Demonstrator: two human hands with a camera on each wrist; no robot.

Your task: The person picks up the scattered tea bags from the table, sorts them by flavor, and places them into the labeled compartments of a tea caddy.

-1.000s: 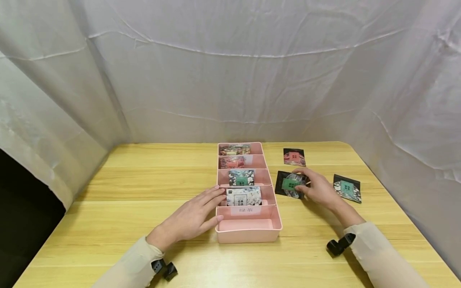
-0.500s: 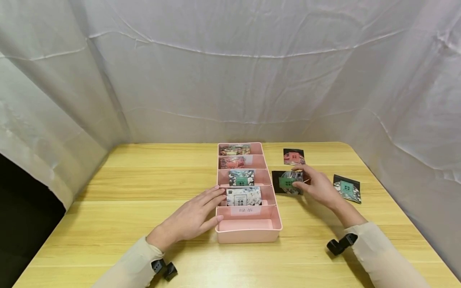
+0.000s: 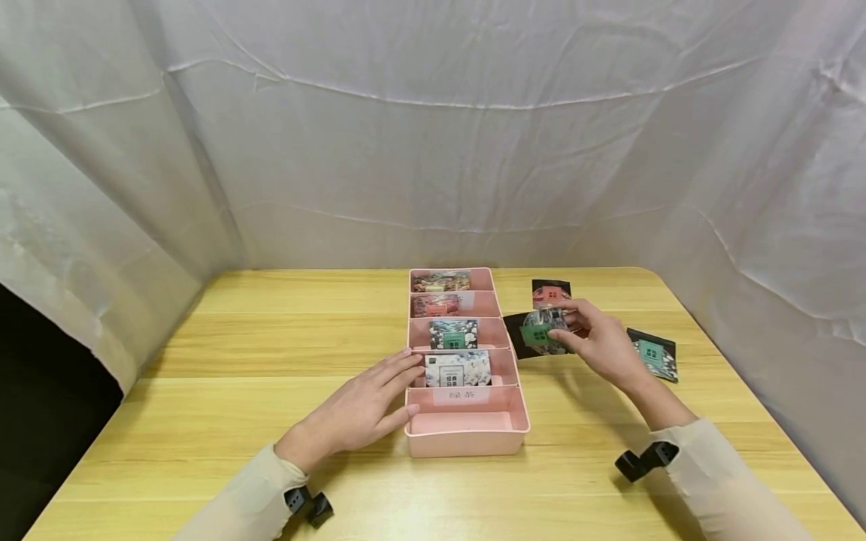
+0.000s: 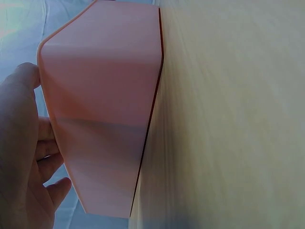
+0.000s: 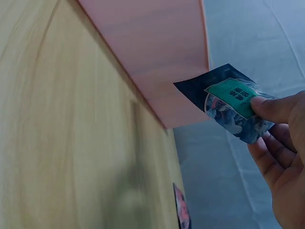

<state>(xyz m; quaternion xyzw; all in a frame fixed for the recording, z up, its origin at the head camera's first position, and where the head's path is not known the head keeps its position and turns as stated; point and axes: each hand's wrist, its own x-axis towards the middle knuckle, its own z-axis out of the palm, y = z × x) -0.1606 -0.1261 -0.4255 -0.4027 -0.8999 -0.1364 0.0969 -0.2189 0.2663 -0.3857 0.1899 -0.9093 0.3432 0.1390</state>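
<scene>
My right hand [image 3: 604,343] pinches a dark sachet with a green label [image 3: 537,334] between thumb and fingers. In the right wrist view the sachet [image 5: 232,102] is raised off the table, beside the pink box's wall. The long pink divided box [image 3: 467,443] stands mid-table. At its left side, my left hand [image 3: 355,406] rests its extended fingers on the rim; the left wrist view shows the fingertips along the edge of the box wall [image 4: 102,90]. Sachets stand in the compartments: a white floral one [image 3: 458,370], a green-labelled one [image 3: 453,334], a red one [image 3: 435,305] and a multicoloured one [image 3: 442,282].
A red-labelled sachet [image 3: 550,291] lies on the table behind the right hand. To the right lies a teal-labelled sachet [image 3: 655,353]. The nearest compartment has a paper label [image 3: 462,395] on its back wall. A pale curtain [image 3: 433,150] hangs behind the table.
My right hand has lifted the green-labelled sachet off the table and carried it slightly left and away, toward the box. The left hand has stayed in place.
</scene>
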